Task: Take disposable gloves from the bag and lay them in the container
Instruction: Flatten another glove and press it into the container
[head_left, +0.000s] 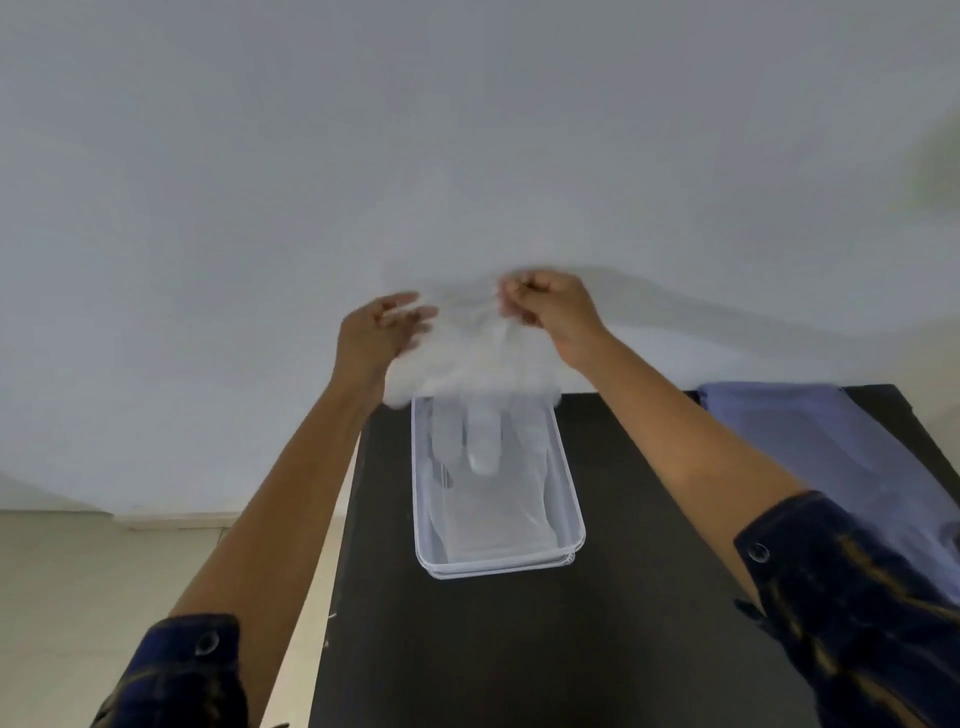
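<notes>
Right hand (545, 312) pinching a glove (478, 364) above the container (569, 499), left hand (376, 332) open

We see soft, even, rather dim indoor light, no glare. A faint shadow spreads on the wall (675, 306) behind the hands. The left hand (376, 332) is motion-blurred; wide-angle distortion bends the edges.
</notes>
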